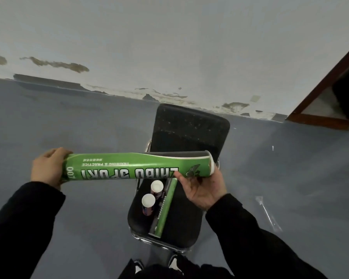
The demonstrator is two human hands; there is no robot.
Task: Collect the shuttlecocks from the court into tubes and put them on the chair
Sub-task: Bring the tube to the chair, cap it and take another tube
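The person stands over a black padded chair (189,125) with a green shuttlecock tube (133,166) held crosswise above the seat. The left hand (47,168) cups the tube's left end, fingers curled over it, and seems to be covering the opening or a cap; which one is hidden. The right hand (204,188) is under the right end with the palm turned up, fingers loosely curled, thumb and fingertips touching the tube's underside near the white rim. It supports the tube more than it clamps it.

On the seat lie a second green tube (166,206), running near to far, and just left of it two purple capped tubes (152,195) with white lids facing up towards the camera. No loose shuttlecocks show on the grey floor (69,121); a thin clear wrapper (267,212) lies on it to the right of the chair.

The step in hand looks like setting this tube down with the others. To do it well, turn the tube so it runs near to far like the one already there and lower it onto the bare seat to the right of that one. Keep both ends covered until it rests flat, so nothing slides out. Set it down gently, since a round tube may roll off the edge or knock the purple ones.
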